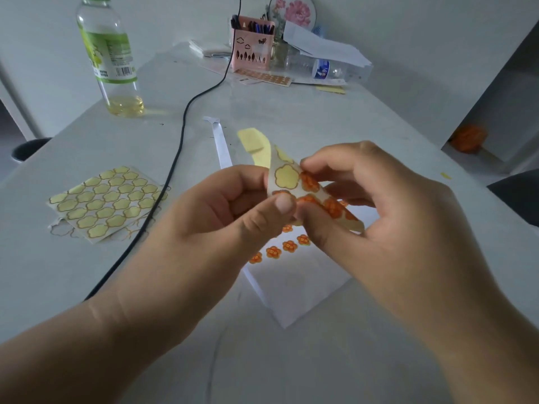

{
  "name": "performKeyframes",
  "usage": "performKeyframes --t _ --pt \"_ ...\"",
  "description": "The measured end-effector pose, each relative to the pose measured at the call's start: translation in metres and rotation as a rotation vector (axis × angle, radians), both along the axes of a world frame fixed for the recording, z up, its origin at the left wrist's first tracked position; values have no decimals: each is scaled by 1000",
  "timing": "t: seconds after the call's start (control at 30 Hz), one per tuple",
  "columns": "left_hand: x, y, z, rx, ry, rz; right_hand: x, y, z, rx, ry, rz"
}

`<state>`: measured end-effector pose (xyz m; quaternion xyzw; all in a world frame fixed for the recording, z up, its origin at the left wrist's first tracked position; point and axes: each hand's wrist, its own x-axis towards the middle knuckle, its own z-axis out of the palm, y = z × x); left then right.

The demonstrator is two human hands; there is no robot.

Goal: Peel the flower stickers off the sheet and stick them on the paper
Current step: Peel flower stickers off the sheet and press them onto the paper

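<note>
Grip | L hand (215,223), R hand (388,217) pinch sheet (287,176) edges | paper (297,290) beneath; near half bare

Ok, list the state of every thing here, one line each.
sticker sheet: held up, bent, partly peeled, some orange flowers left.
left hand: pinches the sheet's edge.
right hand: pinches the sheet at an orange flower.
paper: lying flat, a row of flower stickers stuck on it.
used sheets: lying flat, emptied.
bottle: upright, nearly empty.
pen holder: upright, pens inside.
</note>
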<state>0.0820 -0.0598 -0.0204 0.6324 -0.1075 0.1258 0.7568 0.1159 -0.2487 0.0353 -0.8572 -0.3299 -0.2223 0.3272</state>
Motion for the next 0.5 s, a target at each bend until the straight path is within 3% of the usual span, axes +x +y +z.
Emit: performKeyframes --t 0.33,0.5 --pt "-2 1 0 499 -196 301 0 -1 0 -70 64 41" --pt "-3 1 -1 486 -244 259 4 -4 1 -43 15 106"
